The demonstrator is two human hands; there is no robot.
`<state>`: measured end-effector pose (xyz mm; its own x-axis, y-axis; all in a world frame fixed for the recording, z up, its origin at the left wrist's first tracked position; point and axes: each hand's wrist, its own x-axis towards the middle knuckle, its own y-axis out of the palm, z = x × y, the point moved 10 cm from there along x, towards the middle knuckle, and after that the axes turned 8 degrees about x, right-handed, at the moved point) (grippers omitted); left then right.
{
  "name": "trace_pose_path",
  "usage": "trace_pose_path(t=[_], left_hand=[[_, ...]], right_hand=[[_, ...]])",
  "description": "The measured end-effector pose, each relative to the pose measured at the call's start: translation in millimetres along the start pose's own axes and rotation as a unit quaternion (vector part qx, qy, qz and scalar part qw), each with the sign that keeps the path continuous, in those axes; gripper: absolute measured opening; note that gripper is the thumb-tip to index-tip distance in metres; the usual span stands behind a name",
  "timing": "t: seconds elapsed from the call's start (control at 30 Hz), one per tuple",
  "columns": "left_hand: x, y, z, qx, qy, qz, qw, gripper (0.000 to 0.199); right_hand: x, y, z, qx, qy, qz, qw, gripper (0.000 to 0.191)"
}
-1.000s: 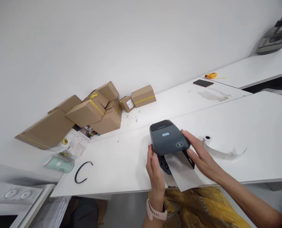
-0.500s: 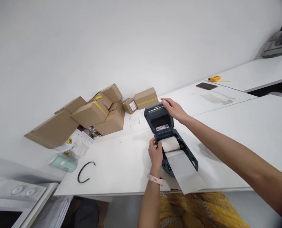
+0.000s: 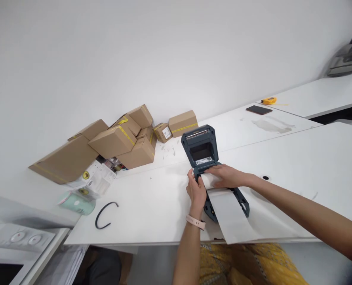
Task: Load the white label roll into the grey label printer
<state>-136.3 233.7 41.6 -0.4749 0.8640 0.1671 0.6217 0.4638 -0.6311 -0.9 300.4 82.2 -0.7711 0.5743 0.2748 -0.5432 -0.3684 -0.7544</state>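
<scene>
A dark label printer [image 3: 200, 144] stands on the white table with its lid raised. Inside its base lies a white paper roll [image 3: 209, 180], and a wide strip of paper [image 3: 231, 217] runs from it over the front toward the table's edge. My left hand [image 3: 197, 191] grips the left side of the printer's base, thumb on top. My right hand [image 3: 225, 176] reaches in from the right, its fingers on top of the roll; the fingertips are partly hidden near the lid's hinge.
Cardboard boxes [image 3: 113, 141] are piled at the back left, beside plastic packets [image 3: 100, 180] and a green roll [image 3: 77, 203]. A black curved strip [image 3: 97, 215] lies front left. Farther right are a phone [image 3: 259, 110] and a yellow tape measure [image 3: 269, 101].
My right hand has let go of the raised lid and come down onto the paper roll. The lid stays up, and my left hand keeps its place on the base.
</scene>
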Motion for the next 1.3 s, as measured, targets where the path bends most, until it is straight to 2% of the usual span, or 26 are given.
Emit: trace_pose_path(t=[0.07, 0.13, 0.3, 0.43, 0.6, 0.7, 0.8, 0.87, 0.93, 1.03, 1.1, 1.17, 1.3], left_hand=[[-0.8, -2.1, -4.3, 0.018, -0.002, 0.004, 1.000, 0.046], [-1.9, -3.4, -6.8, 0.021, -0.002, 0.003, 1.000, 0.044], [-3.8, -2.7, -5.9, 0.033, -0.010, 0.001, 0.999, 0.046], [-2.6, 0.3, 2.3, 0.016, -0.024, -0.001, 1.000, 0.047], [3.0, 19.3, 26.0, -0.128, -0.066, 0.028, 0.989, 0.056], [6.2, 27.8, 32.2, -0.183, -0.068, 0.038, 0.980, 0.061], [6.8, 31.5, 32.5, -0.218, -0.066, 0.048, 0.972, 0.064], [6.0, 32.5, 33.1, -0.231, -0.072, 0.052, 0.969, 0.065], [5.3, 32.2, 34.2, -0.233, -0.076, 0.051, 0.968, 0.067], [4.9, 32.3, 34.8, -0.227, -0.069, 0.052, 0.970, 0.069], [4.7, 33.1, 34.5, -0.224, -0.060, 0.056, 0.971, 0.069], [4.7, 33.1, 34.6, -0.220, -0.055, 0.056, 0.972, 0.070], [4.1, 31.7, 35.9, -0.204, -0.062, 0.051, 0.976, 0.069]], right_hand=[[5.3, 18.3, -10.4, -0.043, 0.007, 0.066, 0.997, 0.068], [12.3, 31.2, -15.3, -0.085, 0.013, 0.109, 0.990, 0.079], [24.0, 51.9, -8.7, -0.150, 0.015, 0.146, 0.978, 0.079], [23.6, 51.4, -4.0, -0.168, 0.018, 0.145, 0.975, 0.074], [24.2, 43.4, -1.7, -0.139, 0.025, 0.170, 0.975, 0.075], [25.5, 39.1, 2.5, -0.116, 0.030, 0.186, 0.975, 0.076], [23.6, 24.6, 15.2, -0.053, 0.024, 0.181, 0.982, 0.073], [17.2, 6.9, 27.9, 0.010, 0.008, 0.173, 0.985, 0.067], [5.3, -15.7, 38.7, 0.062, -0.011, 0.175, 0.983, 0.063], [-17.6, -58.1, 40.6, 0.118, -0.027, 0.150, 0.981, 0.072], [-32.4, -85.4, 27.3, 0.157, -0.012, 0.109, 0.982, 0.081], [-46.0, -101.5, 2.5, 0.176, 0.027, 0.076, 0.981, 0.082], [-63.6, -103.8, -55.6, 0.156, 0.110, 0.024, 0.981, 0.065]])
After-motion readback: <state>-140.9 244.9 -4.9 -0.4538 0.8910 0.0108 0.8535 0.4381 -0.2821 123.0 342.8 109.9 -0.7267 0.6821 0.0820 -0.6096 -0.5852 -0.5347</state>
